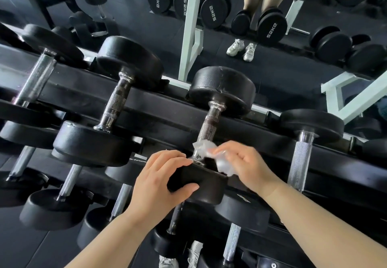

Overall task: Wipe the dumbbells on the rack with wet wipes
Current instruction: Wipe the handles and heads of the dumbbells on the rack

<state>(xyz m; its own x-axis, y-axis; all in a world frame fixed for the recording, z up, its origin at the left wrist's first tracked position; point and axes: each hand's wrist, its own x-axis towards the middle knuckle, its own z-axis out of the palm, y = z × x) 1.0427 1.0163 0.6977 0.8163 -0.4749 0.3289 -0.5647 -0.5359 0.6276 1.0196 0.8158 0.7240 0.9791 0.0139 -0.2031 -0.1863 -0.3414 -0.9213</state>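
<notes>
A black dumbbell lies across the top tier of the rack, its far head up and its near head toward me. My left hand grips the near head, fingers over its top and thumb on its face. My right hand pinches a crumpled white wet wipe and holds it against the lower end of the knurled handle, where it meets the near head. Part of the wipe pokes out to the left of the handle.
More black dumbbells sit on the rack to the left and right, and on lower tiers. A mirror behind reflects a white-framed rack with dumbbells and a person's legs and shoes.
</notes>
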